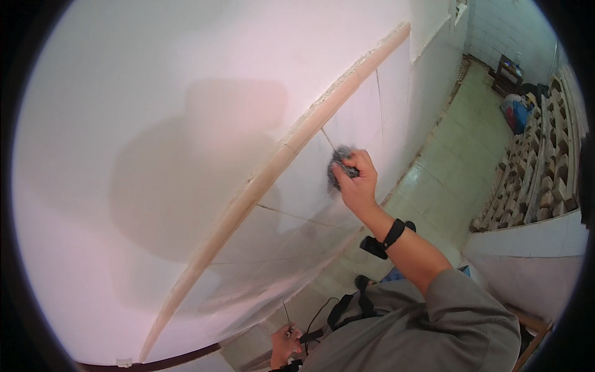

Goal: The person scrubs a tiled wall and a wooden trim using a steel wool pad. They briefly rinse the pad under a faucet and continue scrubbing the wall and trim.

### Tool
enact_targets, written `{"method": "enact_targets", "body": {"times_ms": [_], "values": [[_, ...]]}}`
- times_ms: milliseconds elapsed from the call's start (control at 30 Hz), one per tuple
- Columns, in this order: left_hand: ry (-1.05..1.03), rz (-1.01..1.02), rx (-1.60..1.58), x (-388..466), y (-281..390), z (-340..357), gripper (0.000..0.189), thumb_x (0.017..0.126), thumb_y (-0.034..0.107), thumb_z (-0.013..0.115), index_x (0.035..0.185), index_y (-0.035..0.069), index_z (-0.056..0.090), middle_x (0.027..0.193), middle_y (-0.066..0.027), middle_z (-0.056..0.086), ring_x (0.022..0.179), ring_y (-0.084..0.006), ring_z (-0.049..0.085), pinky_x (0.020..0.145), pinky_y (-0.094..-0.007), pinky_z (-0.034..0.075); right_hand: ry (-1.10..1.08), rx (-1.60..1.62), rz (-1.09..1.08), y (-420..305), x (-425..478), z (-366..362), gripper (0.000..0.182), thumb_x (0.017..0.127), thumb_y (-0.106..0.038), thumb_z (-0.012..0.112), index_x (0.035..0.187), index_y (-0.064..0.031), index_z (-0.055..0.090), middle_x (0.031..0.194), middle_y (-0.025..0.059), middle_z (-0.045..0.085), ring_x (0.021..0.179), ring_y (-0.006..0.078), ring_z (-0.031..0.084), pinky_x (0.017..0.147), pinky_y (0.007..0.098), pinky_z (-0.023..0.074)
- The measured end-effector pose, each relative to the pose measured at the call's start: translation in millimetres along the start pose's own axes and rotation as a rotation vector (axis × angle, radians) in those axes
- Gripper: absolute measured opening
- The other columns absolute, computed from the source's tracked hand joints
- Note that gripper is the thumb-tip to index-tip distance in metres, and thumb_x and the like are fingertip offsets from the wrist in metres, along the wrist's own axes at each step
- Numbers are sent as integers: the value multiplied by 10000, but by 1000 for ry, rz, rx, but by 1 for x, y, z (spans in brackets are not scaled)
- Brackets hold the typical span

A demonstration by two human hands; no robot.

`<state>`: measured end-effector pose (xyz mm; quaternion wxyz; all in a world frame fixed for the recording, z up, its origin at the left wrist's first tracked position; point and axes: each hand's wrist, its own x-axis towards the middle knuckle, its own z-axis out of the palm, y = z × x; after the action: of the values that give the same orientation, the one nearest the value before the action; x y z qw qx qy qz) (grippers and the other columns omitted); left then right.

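With its fingers closed around a grey, crumpled scouring pad or rag, my right hand presses against the white wall tiles. A beige trim strip runs diagonally above those tiles, with rough plaster along its upper edge. Down at the bottom, my left hand is near my waist, its fingers curled around a thin rod-like tool; what kind of tool it is cannot be told. The smooth white wall above the trim carries my shadow.
Greenish floor tiles run along the wall's foot. At the right, a stack of wooden pieces rests on a white ledge. Farther back are bags and a small dark stand. A black cable hangs near my waist.
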<state>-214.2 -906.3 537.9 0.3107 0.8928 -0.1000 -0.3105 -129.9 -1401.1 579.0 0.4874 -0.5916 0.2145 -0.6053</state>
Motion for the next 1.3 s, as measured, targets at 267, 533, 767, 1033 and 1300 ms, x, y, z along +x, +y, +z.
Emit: {"method": "enact_targets", "body": {"times_ms": [267,533,767,1033,1300], "values": [[-15,-113,42,6,40,-8,312,895,40,632,1188,-54,685,673,-100,673,538,-146,653,528,-295,492,8,-23,157,48,-27,-21,211,765,11,809,853,19,617,987,152,615,855,266,599,788,327,494],[6,-13,-53,6,2,-1,327,893,68,640,1194,-50,684,658,-98,672,498,-169,655,530,-298,508,-29,-48,6,2,-4,-4,199,767,9,807,841,12,622,980,137,607,884,268,598,809,325,491],[50,-14,-74,5,-12,-1,330,895,63,652,1200,-60,672,673,-104,673,483,-196,655,511,-303,504,83,-60,73,25,12,-12,241,803,-40,800,927,11,600,979,116,606,895,232,593,835,318,482],[197,145,45,3,-62,11,293,900,86,679,1159,-50,698,684,-76,682,562,-114,629,571,-266,495,12,-190,-376,-75,-7,51,181,806,-30,735,929,-39,604,955,154,580,862,329,573,743,410,486],[56,-28,-221,4,-34,-3,321,920,60,654,1214,-70,660,693,-94,679,532,-145,631,521,-294,494,-62,-133,-555,-99,-12,59,172,700,-1,726,735,-77,576,856,106,602,713,319,575,635,435,467]]}}
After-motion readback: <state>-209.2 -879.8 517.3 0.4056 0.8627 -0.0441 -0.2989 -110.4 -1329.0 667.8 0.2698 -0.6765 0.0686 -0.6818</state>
